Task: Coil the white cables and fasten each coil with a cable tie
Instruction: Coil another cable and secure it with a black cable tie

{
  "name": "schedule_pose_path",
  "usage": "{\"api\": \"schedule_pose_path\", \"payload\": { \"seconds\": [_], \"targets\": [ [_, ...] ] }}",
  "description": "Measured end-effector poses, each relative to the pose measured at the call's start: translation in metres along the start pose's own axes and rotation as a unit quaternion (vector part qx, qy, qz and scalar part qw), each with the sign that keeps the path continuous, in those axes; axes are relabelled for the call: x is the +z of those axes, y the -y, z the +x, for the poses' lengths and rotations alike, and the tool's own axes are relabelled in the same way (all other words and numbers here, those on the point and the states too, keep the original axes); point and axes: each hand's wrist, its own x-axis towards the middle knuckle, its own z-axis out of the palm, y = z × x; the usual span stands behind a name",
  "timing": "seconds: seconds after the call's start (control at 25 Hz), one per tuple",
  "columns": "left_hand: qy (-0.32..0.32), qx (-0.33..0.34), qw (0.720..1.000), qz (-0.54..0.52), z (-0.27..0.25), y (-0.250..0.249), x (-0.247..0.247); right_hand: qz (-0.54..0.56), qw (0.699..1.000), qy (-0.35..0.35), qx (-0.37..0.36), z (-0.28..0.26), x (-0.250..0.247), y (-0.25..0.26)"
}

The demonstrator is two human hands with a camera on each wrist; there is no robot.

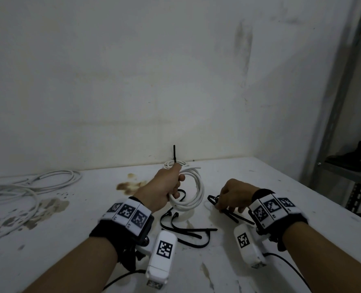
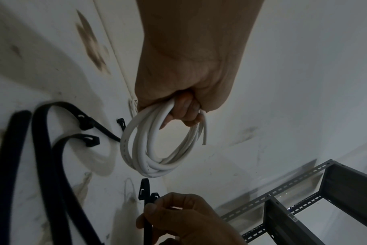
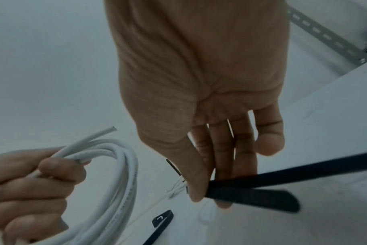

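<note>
My left hand point(image 1: 176, 186) grips a coil of white cable point(image 1: 194, 193) and holds it upright just above the white table point(image 1: 281, 187). The left wrist view shows its fingers point(image 2: 184, 112) curled round the top of the coil point(image 2: 136, 149), with one cut end sticking out. To the right, my right hand point(image 1: 224, 208) is low on the table and pinches a black cable tie point(image 3: 251, 192) between thumb and fingers point(image 3: 199, 182). A second tie strap crosses just above it. Several more black ties point(image 1: 181, 227) lie loose between my hands.
Another white coil point(image 1: 175, 164) lies by the back wall, with a black tie tail point(image 1: 174, 154) sticking up from it. Loose white cables point(image 1: 27, 187) sprawl at the table's left. A grey metal shelf point(image 1: 333, 123) stands at the right, holding a dark object point(image 1: 352, 157).
</note>
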Motion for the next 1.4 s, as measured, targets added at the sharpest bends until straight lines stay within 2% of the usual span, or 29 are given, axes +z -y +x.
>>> {"api": "schedule_pose_path", "payload": {
  "seconds": [0.12,0.28,0.36,0.52,0.64,0.76,0.8,0.88,0.96,1.0,1.08,1.2,1.32,1.4],
  "targets": [
    [0.009,-0.005,1.000,-0.005,-0.002,-0.001,0.006,0.042,0.999,-0.010,-0.015,0.002,0.003,-0.004],
    [0.014,-0.009,1.000,-0.017,-0.002,-0.002,0.013,0.087,0.994,-0.059,-0.011,0.003,0.004,-0.007],
    [0.013,-0.009,1.000,-0.016,0.000,-0.002,0.013,0.145,0.985,-0.086,-0.014,-0.002,-0.001,-0.006],
    [0.009,-0.005,1.000,-0.015,0.003,-0.002,0.012,0.333,0.929,-0.139,-0.081,-0.023,-0.016,0.006],
    [0.011,-0.002,1.000,-0.011,0.004,-0.001,0.012,0.426,0.885,-0.114,-0.146,-0.043,-0.027,0.024],
    [0.016,0.011,1.000,-0.011,0.004,-0.002,0.010,0.468,0.853,-0.084,-0.217,-0.062,-0.030,0.040],
    [0.016,0.017,1.000,-0.013,0.003,-0.002,0.007,0.456,0.853,-0.081,-0.242,-0.067,-0.029,0.045],
    [0.017,0.026,0.999,-0.017,0.001,-0.004,0.000,0.381,0.873,-0.106,-0.286,-0.069,-0.024,0.054],
    [0.020,0.033,0.999,-0.028,-0.004,-0.006,-0.011,0.250,0.896,-0.172,-0.324,-0.063,-0.016,0.061],
    [0.022,0.036,0.998,-0.036,-0.007,-0.007,-0.018,0.192,0.898,-0.204,-0.338,-0.058,-0.012,0.065],
    [0.033,0.041,0.997,-0.057,-0.014,-0.008,-0.033,0.138,0.885,-0.252,-0.367,-0.048,-0.002,0.074],
    [0.047,0.035,0.995,-0.083,-0.025,-0.008,-0.058,0.132,0.842,-0.288,-0.435,-0.034,0.018,0.091],
    [0.064,0.010,0.992,-0.111,-0.035,-0.008,-0.087,0.073,0.808,-0.322,-0.488,-0.024,0.037,0.114],
    [0.044,0.012,0.990,-0.132,-0.039,-0.008,-0.106,0.078,0.798,-0.329,-0.499,-0.021,0.047,0.132]
  ]
}}
